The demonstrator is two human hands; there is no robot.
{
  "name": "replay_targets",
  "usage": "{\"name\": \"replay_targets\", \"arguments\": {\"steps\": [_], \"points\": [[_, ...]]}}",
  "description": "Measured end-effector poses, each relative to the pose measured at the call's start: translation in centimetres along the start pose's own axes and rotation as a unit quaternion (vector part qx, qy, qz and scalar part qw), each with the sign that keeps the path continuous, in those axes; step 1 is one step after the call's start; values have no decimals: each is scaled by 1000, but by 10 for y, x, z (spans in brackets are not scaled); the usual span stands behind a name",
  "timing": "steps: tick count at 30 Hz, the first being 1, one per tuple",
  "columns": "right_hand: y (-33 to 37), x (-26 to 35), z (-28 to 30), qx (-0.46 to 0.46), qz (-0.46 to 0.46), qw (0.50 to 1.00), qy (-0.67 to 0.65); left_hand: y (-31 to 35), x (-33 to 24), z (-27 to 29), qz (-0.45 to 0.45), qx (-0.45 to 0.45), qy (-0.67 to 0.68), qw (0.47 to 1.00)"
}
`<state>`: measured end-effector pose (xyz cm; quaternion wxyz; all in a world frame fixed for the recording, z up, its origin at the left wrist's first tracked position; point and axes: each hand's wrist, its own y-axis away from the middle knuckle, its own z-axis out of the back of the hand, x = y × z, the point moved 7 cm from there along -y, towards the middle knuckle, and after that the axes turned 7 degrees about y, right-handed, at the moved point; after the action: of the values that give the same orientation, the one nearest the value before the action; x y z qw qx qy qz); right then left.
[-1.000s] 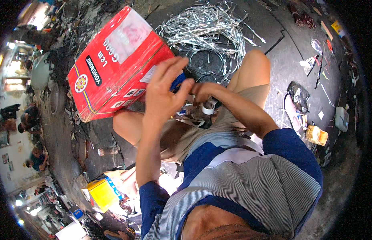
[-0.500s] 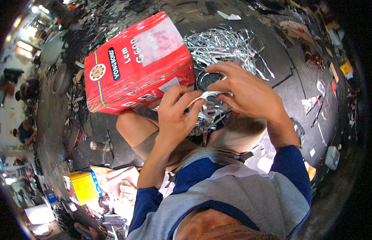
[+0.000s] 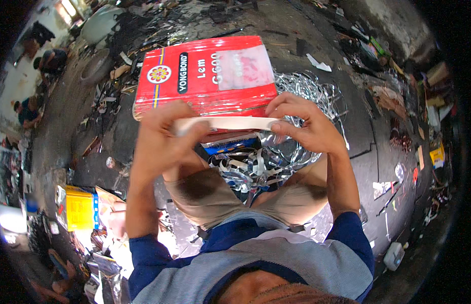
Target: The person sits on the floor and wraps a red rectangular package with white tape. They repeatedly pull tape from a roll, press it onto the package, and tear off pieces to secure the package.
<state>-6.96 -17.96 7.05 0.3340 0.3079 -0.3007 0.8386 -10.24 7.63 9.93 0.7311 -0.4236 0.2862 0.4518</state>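
A pale, narrow strip (image 3: 238,123) is stretched level between my two hands, in front of the red box. My left hand (image 3: 164,133), slightly blurred, pinches its left end between thumb and fingers. Its right end is gripped by my right hand (image 3: 310,123), thumb below and fingers curled above. Just beyond the strip lies the big red metal can (image 3: 200,68), on its side, with a white patch on its face. A tangled heap of shiny silver strips (image 3: 309,91) spreads on the floor beside the can, and more curled strips (image 3: 253,169) lie between my legs.
Scraps and debris litter the dark floor. A yellow box (image 3: 79,207) stands at lower left beside bright sheets. A white block-shaped object (image 3: 395,256) is at lower right, and a small yellow pack (image 3: 437,154) lies far right. Other people (image 3: 30,112) sit along the left.
My hands have moved apart, the left one leftward, drawing the strip out straight between them. The view has turned, so the can now appears more level.
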Motion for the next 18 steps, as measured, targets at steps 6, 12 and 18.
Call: {"name": "replay_targets", "arguments": {"steps": [6, 12, 18], "points": [[-20, -24, 3, 84, -79, 967, -227, -9, 43, 81, 71, -30, 68, 995], [-85, 26, -62, 40, 13, 945, -323, -35, 6, 2, 0, 86, 18, 996], [-93, -11, -55, 104, -82, 971, -197, -68, 46, 70, 14, 66, -55, 996]]}}
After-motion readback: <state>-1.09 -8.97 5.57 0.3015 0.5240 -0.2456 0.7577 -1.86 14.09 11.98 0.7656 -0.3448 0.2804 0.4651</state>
